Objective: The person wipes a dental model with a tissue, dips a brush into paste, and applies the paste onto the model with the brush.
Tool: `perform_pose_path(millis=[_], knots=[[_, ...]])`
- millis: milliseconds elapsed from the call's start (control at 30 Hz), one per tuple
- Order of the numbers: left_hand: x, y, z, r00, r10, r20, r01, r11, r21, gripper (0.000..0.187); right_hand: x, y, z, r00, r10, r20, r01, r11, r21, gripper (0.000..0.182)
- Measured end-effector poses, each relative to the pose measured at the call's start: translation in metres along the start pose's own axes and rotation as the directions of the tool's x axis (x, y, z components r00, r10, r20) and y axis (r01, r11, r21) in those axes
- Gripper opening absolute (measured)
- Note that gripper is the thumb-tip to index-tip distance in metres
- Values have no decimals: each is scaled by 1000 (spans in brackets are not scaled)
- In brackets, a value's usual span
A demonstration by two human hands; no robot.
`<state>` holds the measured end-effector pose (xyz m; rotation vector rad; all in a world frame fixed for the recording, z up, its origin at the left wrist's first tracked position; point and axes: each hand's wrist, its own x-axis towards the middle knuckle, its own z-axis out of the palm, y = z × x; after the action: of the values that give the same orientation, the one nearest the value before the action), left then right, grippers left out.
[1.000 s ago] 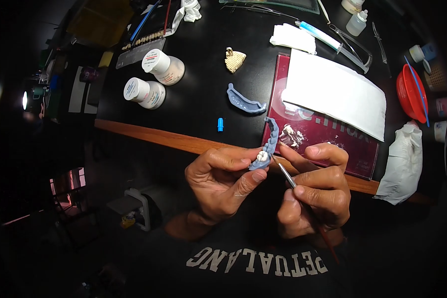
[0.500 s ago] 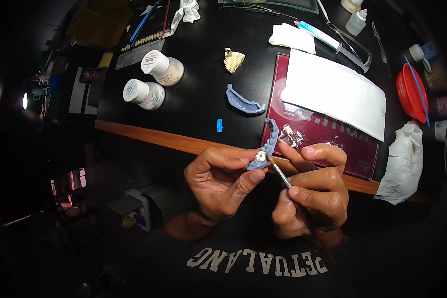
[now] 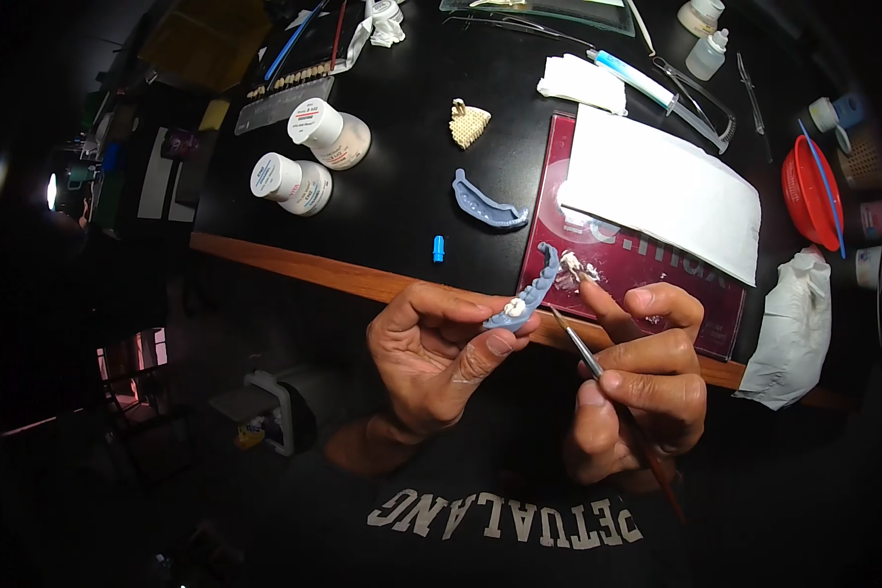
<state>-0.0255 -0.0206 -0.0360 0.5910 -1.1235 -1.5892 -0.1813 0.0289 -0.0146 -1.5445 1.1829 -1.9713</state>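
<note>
The left hand (image 3: 439, 358) pinches a blue dental arch model (image 3: 529, 294) between thumb and fingers, a small white tooth (image 3: 514, 307) seated on it, held just off the wooden table edge (image 3: 294, 265). The right hand (image 3: 642, 377) is closed around a thin brush (image 3: 583, 348), tip just beside the model. Behind them lie a maroon pad (image 3: 647, 274) and a second blue arch (image 3: 487, 203).

my left hand (image 3: 439, 358) raised, thumb and fingers pinched together; my right hand (image 3: 642, 377) beside it, fingers curled, index finger extended.
</note>
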Motion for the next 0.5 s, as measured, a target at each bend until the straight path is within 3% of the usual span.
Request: perform_pose_path(millis=[167, 500], knots=[[0, 2, 0, 999, -38, -6, 38, 998, -46, 19, 2, 0, 3, 998, 8, 61, -7, 1000, -1, 21], [0, 1, -1, 1000, -13, 4, 13, 1000, -15, 20, 0, 5, 7, 999, -20, 30, 19, 999, 42, 22]])
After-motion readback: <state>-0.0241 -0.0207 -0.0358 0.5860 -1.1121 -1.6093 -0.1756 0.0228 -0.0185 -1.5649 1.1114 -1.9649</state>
